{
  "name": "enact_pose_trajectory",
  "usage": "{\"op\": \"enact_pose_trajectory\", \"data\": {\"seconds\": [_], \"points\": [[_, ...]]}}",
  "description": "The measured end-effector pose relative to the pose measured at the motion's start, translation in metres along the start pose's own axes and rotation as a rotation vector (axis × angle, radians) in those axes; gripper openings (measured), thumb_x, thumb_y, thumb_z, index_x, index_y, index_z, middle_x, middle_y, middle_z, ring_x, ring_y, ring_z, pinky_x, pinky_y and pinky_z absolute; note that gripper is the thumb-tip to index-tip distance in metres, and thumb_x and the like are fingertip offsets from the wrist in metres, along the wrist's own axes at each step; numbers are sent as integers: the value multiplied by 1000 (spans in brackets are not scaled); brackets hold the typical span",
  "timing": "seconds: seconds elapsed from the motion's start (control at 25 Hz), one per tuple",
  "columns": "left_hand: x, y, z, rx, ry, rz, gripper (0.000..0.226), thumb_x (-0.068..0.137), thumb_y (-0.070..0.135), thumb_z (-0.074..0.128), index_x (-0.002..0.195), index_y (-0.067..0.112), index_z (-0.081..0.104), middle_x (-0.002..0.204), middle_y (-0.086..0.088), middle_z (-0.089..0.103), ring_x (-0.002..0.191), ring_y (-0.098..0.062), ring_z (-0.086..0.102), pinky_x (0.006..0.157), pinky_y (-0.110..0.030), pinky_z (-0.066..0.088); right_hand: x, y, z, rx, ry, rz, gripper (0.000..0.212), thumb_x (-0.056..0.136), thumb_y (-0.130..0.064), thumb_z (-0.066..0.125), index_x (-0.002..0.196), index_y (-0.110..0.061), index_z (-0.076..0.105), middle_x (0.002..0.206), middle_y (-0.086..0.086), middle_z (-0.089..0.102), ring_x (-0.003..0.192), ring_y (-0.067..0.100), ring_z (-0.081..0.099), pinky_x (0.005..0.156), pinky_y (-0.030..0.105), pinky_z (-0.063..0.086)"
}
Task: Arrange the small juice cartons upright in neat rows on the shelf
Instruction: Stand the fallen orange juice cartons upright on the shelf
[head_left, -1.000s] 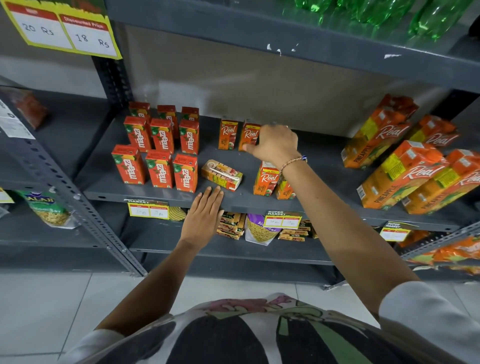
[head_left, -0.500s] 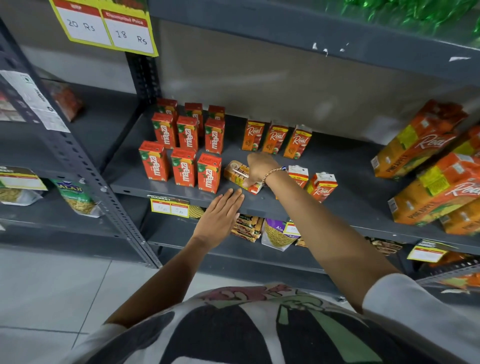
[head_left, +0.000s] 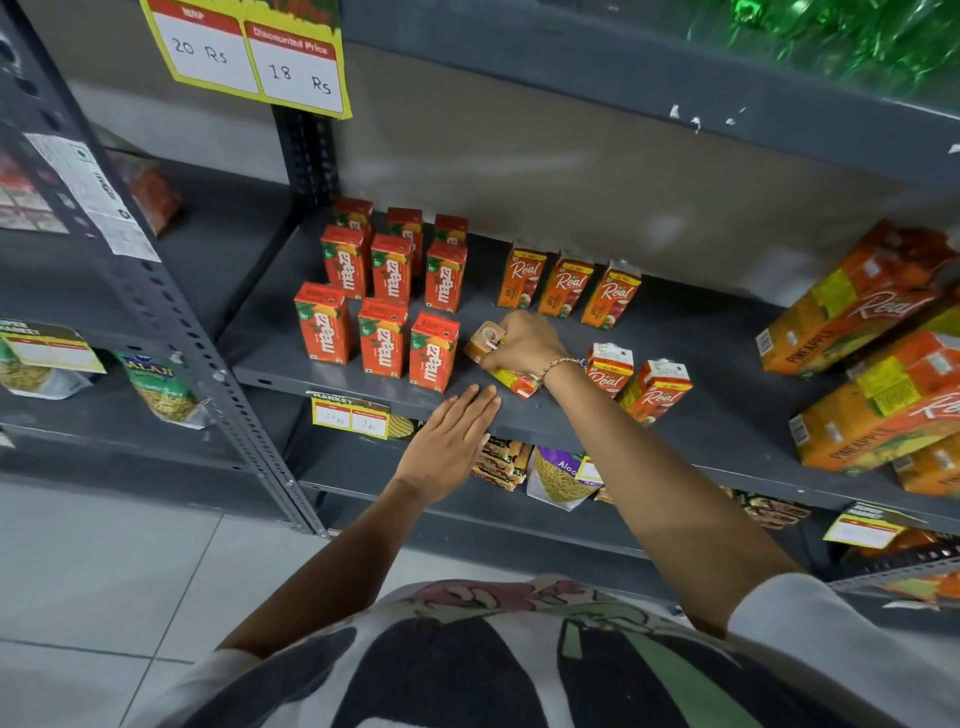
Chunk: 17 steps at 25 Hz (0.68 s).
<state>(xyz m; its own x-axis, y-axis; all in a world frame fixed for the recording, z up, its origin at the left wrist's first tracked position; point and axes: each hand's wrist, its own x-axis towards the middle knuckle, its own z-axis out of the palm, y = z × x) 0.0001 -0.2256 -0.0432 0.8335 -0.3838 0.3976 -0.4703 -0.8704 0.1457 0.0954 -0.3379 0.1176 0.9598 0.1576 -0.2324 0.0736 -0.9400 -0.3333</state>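
Right hand (head_left: 524, 340) grasps the fallen carton (head_left: 511, 382) lying near the shelf (head_left: 727, 410) front edge, just right of the upright Maaza cartons (head_left: 387, 296), while left hand (head_left: 449, 447) rests flat, released, on that edge.

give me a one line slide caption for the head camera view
Right hand grasps a toppled juice carton beside upright Maaza cartons, while the left hand rests flat on the shelf edge.
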Motion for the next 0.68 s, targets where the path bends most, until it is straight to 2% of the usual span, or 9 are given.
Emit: {"op": "enact_pose_trajectory", "data": {"seconds": [0.12,0.24,0.44,0.68], "points": [[-1,0,1,-5,-2,-12,51,99,27,32,146,6,31,150,-11,40,139,-26,35,114,-37,21,-10,4,-13,71,26,36,42,63,-30,82,88,-14,52,86,1,56,82,18,56,49,24,33],[-2,1,1,4,3,-21,53,99,27,33,147,6,29,150,-11,39,140,-25,32,115,-36,19,-25,10,-19,129,78,74,55,63,-28,83,106,-10,55,97,3,59,92,18,58,63,27,40],[0,5,-2,20,20,-30,52,98,26,31,145,5,31,149,-12,41,138,-27,35,114,-38,19,-57,12,-12,217,273,150,64,70,-31,81,116,-1,48,116,14,64,109,29,61,80,31,49],[-1,7,-4,24,15,-37,53,97,25,34,145,4,32,150,-12,39,139,-29,34,115,-39,16,-78,12,24,492,535,196,56,75,-33,78,107,-1,43,104,16,67,98,30,66,65,20,42]]}}
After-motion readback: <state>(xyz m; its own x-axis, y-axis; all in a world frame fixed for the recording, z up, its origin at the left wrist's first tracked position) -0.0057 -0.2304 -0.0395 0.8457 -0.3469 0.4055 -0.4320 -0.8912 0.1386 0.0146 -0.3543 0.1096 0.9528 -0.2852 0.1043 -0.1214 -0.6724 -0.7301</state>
